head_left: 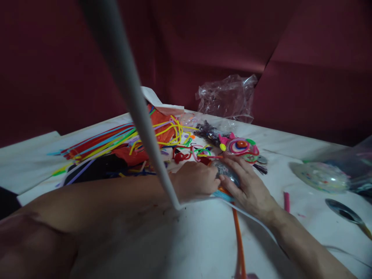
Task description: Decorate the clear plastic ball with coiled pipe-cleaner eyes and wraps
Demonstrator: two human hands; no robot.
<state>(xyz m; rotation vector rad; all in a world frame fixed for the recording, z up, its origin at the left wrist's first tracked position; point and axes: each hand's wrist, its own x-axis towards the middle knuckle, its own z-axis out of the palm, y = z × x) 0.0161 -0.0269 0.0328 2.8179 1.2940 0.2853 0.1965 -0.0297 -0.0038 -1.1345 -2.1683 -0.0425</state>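
My left hand (196, 179) is closed in a fist, its fingertips against the near side of a clear, shiny rounded plastic piece (226, 173). Whatever may be inside that fist is hidden. My right hand (248, 184) curves over the same piece from the right, thumb at its near edge and fingers on its far side. Light blue strands (223, 196) and some orange material show beneath it. From there a long orange strip (238, 236) runs toward me across the table. Just beyond my right hand lies a colourful decorated piece (240, 146) with coiled pink and red strands.
Bundled coloured pipe cleaners (99, 141) lie at the left. A crumpled clear bag (228, 99) stands at the back. To the right are a clear domed piece (322, 176), a tape roll (344, 211) and a pink stick (286, 201). A pale pole (136, 97) crosses the view.
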